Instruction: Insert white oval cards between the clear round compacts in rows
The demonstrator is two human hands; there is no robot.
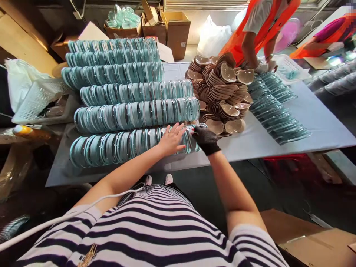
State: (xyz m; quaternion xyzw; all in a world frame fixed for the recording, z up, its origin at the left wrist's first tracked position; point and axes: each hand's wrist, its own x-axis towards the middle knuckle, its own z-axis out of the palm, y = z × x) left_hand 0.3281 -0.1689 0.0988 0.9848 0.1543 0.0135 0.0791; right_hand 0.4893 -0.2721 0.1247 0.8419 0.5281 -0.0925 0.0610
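Note:
My left hand [172,140] is bare and lies with fingers spread on the nearest row of clear teal-edged round pieces [119,148], close to its right end. At that end, my right hand [205,138], in a dark glove, has its fingers curled over a round piece. The glove partly hides what it grips. Just beyond the right hand is a heap of shiny brown curved pieces [219,94], stacked in nested piles. Behind the nearest row, another similar row [136,114] lies parallel to it.
More teal rows [111,74] fill the table's left and back. Clear curved pieces [278,111] lie at right, where a co-worker in an orange vest [258,29] has gloved hands near a white basket [292,68]. Cartons [176,33] stand behind; another white basket [41,100] is at left.

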